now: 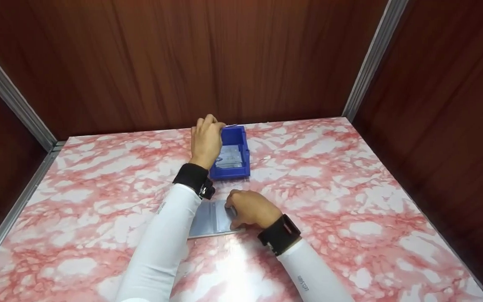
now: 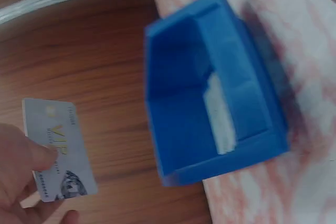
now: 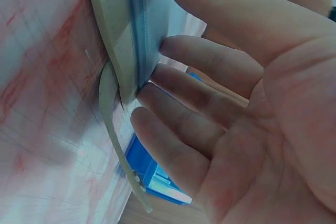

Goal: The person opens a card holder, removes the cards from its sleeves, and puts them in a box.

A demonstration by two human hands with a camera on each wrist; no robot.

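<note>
My left hand (image 1: 207, 140) is raised at the left side of a blue plastic bin (image 1: 229, 173). In the left wrist view it pinches a silver-grey VIP card (image 2: 60, 150) between thumb and fingers, beside the bin's open top. Nearer to me, an open card holder (image 1: 203, 218) with clear plastic sleeves lies flat on the table. My right hand (image 1: 255, 208) is at its right side, the fingertips (image 3: 170, 45) at the sleeve edge and the fingers extended and slightly bent. A pale strap (image 3: 111, 111) sticks out from the holder's cover.
More cards (image 1: 229, 155) lie inside the bin. The table (image 1: 321, 188) has a red and white marbled top. Brown wood-grain panels (image 1: 162, 63) with metal corner rails (image 1: 369, 63) enclose it at the back and sides.
</note>
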